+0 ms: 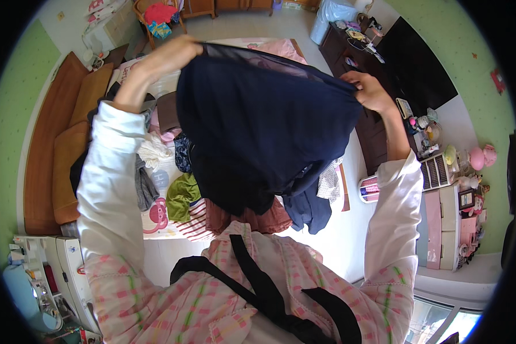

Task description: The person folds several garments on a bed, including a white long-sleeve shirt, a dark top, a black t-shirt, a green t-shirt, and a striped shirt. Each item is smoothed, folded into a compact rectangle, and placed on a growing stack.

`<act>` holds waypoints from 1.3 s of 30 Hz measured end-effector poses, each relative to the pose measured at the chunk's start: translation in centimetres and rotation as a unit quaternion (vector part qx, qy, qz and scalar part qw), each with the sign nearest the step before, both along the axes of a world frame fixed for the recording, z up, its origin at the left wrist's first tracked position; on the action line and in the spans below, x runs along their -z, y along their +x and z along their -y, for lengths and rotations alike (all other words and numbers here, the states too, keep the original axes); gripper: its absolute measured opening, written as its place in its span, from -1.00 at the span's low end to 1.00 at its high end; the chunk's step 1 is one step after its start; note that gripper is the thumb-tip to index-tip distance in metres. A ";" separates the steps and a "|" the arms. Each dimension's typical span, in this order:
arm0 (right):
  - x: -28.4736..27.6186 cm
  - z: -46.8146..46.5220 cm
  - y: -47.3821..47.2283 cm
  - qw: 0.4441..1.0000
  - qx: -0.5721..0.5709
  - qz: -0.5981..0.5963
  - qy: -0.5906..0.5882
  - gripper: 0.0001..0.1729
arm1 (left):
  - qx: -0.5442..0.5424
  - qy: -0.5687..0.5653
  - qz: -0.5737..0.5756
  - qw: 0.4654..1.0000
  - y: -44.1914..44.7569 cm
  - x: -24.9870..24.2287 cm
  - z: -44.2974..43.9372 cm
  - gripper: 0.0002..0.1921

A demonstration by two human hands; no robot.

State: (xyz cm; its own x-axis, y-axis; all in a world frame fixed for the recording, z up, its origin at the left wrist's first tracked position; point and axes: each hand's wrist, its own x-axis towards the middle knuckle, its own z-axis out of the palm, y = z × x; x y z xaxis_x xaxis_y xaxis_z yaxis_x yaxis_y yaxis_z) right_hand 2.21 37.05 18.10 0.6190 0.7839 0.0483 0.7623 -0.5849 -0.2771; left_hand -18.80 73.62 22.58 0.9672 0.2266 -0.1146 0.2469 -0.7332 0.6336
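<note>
My left hand and my right hand hold up a dark navy garment by its top edge, stretched between them. The cloth is partly sheer along that edge and hangs down over the bed. Below its lower end lie a reddish-brown garment, a red-and-white striped cloth and a dark blue garment. To the left of the hanging cloth are a green garment, a white ruffled garment and a grey garment. The navy garment hides the middle of the bed.
A bed with a wooden headboard spreads before me. At the right stand a dark cabinet, a television and a drawer unit with small items. A chair holding clothes is at the far left.
</note>
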 end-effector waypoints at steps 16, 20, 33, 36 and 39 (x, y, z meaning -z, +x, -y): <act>-6.6 -1.8 -2.4 0.880 -0.029 -0.364 0.303 -0.34 | 0.148 0.093 0.263 0.949 -8.4 -3.7 -2.6 -0.45; -7.4 -1.3 -3.0 0.936 -0.192 -0.177 0.237 -0.33 | 0.135 0.077 0.311 0.937 -9.4 -3.7 -4.4 -0.78; -4.5 -3.6 -2.5 0.887 0.067 0.285 0.357 -0.79 | -0.071 0.093 0.489 0.865 -8.7 -2.8 -4.6 -0.74; -4.5 -3.9 -0.3 0.837 0.026 0.134 0.530 -0.76 | -0.057 0.131 0.426 0.893 -8.9 -3.3 -3.2 -0.74; -4.6 -3.8 0.7 0.811 0.005 -0.077 0.580 -0.73 | -0.037 0.248 0.375 0.892 -9.6 -3.5 -1.6 -0.75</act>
